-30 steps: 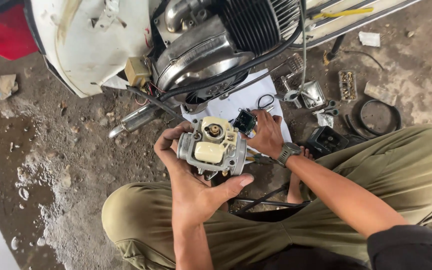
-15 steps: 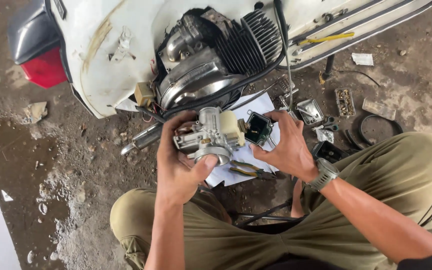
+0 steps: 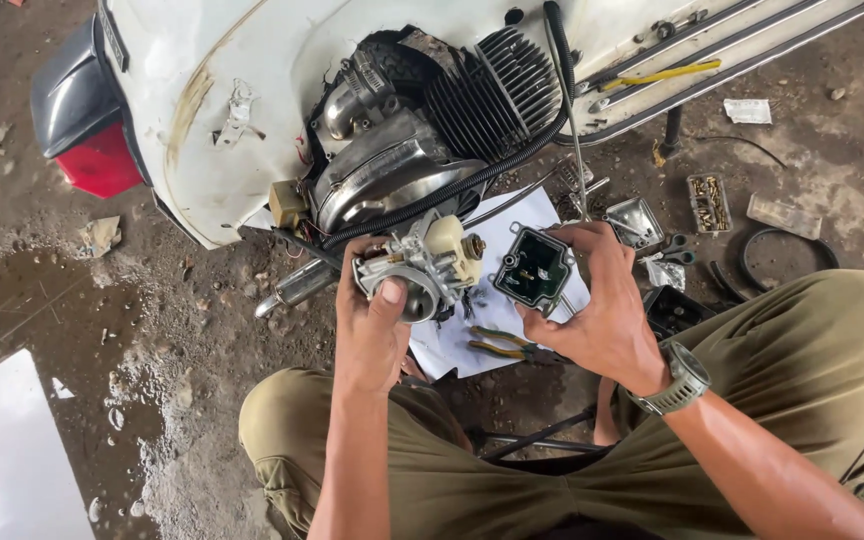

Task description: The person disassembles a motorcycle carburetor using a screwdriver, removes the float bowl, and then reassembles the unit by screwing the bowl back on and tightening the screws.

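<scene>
At frame centre, left hand (image 3: 372,335) fingers clamp a metal carburetor (image 3: 420,268); right hand (image 3: 597,305) fingers grip its dark bowl cover (image 3: 533,268).

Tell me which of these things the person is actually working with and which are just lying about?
In hand:
- carburettor body, in the left hand
- dark square cover, in the right hand

Lying about:
- pliers on the white paper
- small parts tray
- rubber ring
</scene>
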